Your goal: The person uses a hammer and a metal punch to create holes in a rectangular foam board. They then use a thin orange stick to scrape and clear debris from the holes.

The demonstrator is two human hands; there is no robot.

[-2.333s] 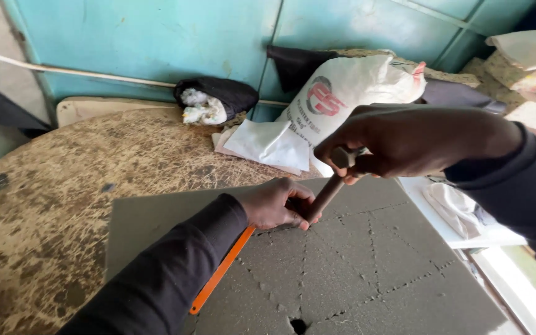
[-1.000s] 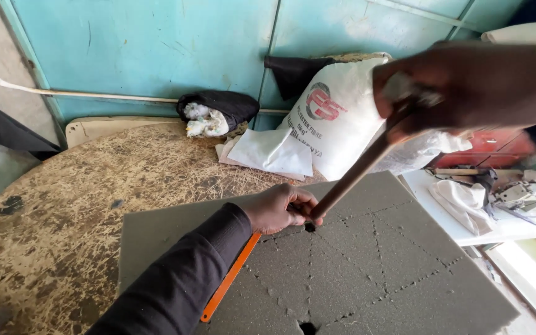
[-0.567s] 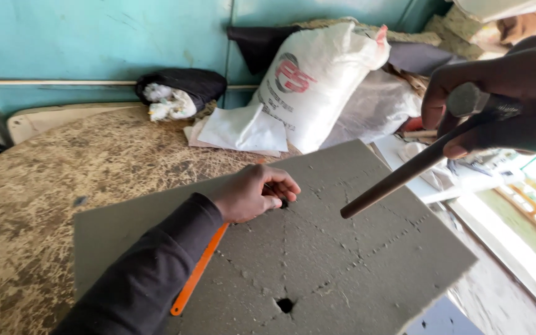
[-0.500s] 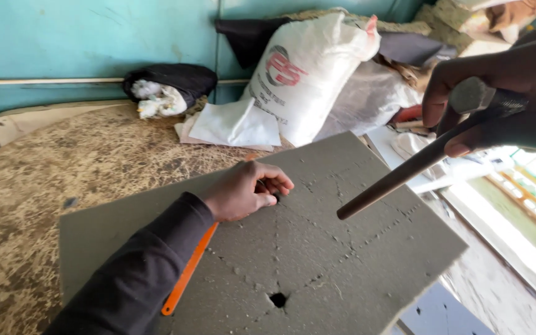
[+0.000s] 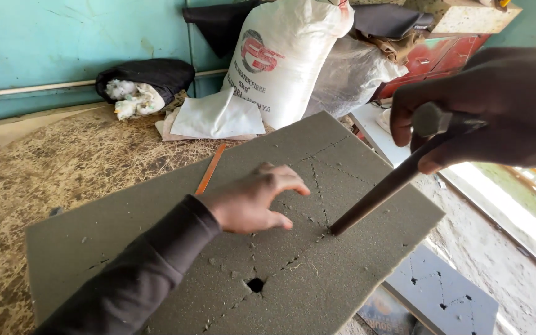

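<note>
A grey-green foam sheet [image 5: 131, 217] lies on the worktable, marked with dotted lines and pierced by one round hole [image 5: 255, 285]. My left hand [image 5: 252, 198] hovers over the sheet's middle with fingers spread, holding nothing. My right hand [image 5: 485, 105] grips the top end of a long dark metal rod [image 5: 376, 197]. The rod slants down to the left and its tip touches the foam where dotted lines cross, right of my left hand. An orange strip [image 5: 209, 169] lies on the sheet behind my left hand.
A rough, straw-strewn table [image 5: 44, 161] carries the sheet. Behind stand a white printed sack [image 5: 280, 56], a flat white bag [image 5: 215, 116], a black bag of white stuffing [image 5: 141, 87] and a teal wall [image 5: 63, 43]. Another punched foam piece [image 5: 445, 288] lies lower right.
My left hand let go of the rod's tip and opened over the foam. The rod swung up, then came down with its tip on the sheet, right of my hand.
</note>
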